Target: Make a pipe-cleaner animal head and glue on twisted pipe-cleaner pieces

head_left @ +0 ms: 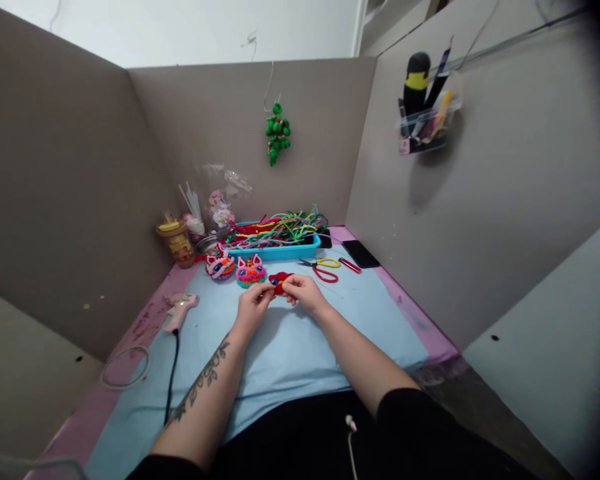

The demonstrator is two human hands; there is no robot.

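Observation:
Between my fingertips is a small red fuzzy pipe-cleaner figure with a blue eye and a bit of orange. My left hand pinches its left edge, fingers closed. From the other side my right hand grips it, thumb and fingers together over its right part, which they partly hide. Just behind my left hand sits a pink, orange and teal pipe-cleaner animal head with pointed ears. To its left lies a similar head in lilac, orange and pink.
A blue tray of coloured pipe cleaners stands at the back. Scissors, a red-handled tool and a phone lie right; a corded pink glue gun and a cup are left. Partition walls enclose the table.

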